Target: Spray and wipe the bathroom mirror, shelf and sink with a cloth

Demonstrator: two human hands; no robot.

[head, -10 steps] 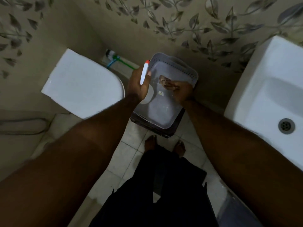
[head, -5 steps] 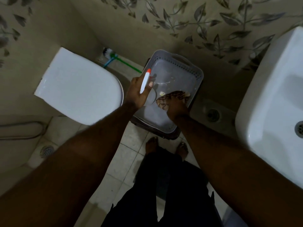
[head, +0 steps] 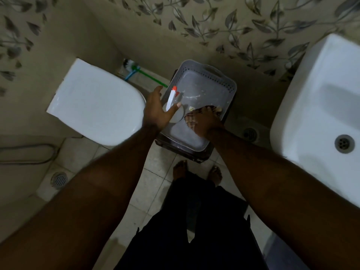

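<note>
Clamps left hand point(head: 155, 112) round spray bottle point(head: 171, 98), kept ready; lays right hand point(head: 204, 123), fingers point(head: 202, 112) apart, on cloth point(head: 217, 109) in basket point(head: 229, 94) at 12 o'clock, likely fetching it; grip unclear.

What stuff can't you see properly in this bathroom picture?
Mirror and shelf: outside the head view entirely.
Sink: right part cut off by the frame edge; no tap shows.
Cloth: mostly under the right hand, so that hand's grip is unclear.
Spray bottle: label too small and dim; the left hand covers its side, so whether it grips or just touches is unclear.
</note>
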